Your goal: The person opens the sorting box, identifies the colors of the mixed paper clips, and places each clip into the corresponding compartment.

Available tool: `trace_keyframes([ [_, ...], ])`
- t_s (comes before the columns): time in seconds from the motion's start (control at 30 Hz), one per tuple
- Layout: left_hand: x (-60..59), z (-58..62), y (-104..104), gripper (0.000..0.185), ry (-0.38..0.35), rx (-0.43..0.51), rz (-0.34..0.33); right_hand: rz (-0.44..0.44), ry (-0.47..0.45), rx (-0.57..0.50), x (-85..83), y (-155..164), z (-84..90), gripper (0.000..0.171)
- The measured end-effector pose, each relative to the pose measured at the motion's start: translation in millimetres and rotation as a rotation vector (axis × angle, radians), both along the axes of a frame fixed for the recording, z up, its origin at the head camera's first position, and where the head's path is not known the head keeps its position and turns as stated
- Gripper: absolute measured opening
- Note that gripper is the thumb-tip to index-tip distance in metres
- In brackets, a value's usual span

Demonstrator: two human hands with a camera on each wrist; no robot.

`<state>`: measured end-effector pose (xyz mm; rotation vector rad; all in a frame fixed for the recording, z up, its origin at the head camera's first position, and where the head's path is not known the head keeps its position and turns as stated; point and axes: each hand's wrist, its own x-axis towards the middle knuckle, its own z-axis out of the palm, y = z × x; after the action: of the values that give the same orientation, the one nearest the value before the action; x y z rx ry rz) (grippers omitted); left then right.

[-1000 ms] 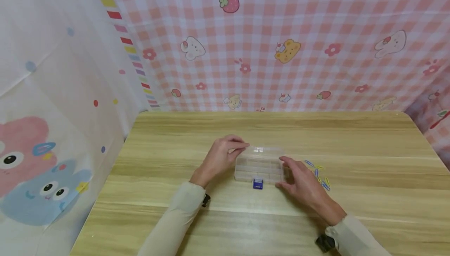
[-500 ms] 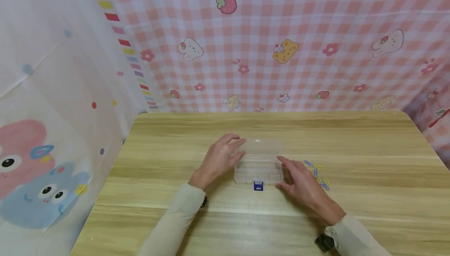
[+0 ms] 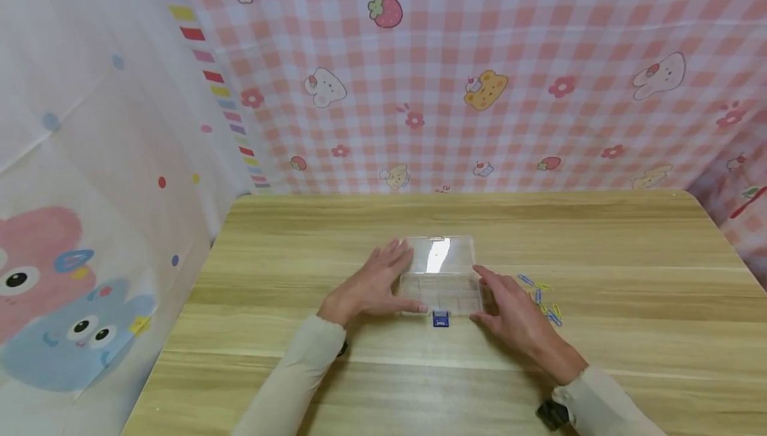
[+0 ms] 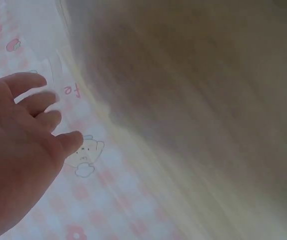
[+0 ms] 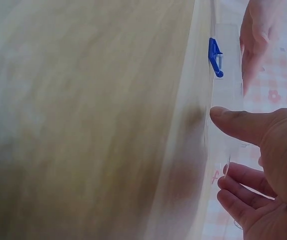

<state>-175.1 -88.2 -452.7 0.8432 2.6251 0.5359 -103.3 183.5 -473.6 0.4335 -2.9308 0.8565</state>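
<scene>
I see the clear plastic compartment box (image 3: 441, 291) mid-table, its lid (image 3: 442, 254) now swung fully back, so the compartments are reachable. My left hand (image 3: 373, 284) rests open-fingered against its left side; my right hand (image 3: 514, 313), fingers relaxed, touches its right side beside scattered coloured paper clips (image 3: 544, 296).

A box (image 3: 442, 286) is sitting mid-table (image 3: 599, 369) with its lid (image 3: 442, 254) lying open behind it. The left hand (image 3: 371, 286) is lying left of it, the right hand (image 3: 514, 313) right — paper clips (image 3: 542, 295) are lying just beyond.
</scene>
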Motion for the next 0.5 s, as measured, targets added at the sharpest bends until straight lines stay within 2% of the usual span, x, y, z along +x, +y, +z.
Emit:
trace_keyframes([
  [0.13, 3.3, -0.8, -0.6, 0.107, 0.002, -0.03, -0.014, 0.006, 0.018, -0.004, -0.1, -0.9, 0.3, 0.086],
  [0.27, 6.9, 0.7, -0.4, 0.098, 0.04, -0.047, -0.02, 0.007, 0.023, -0.006, 0.0, -1.5, 0.4, 0.085],
  [0.5, 10.0, 1.6, 2.1, 0.082, 0.086, -0.033, -0.044, 0.007, 0.045, 0.002, 0.6, -2.7, -0.3, 0.083],
])
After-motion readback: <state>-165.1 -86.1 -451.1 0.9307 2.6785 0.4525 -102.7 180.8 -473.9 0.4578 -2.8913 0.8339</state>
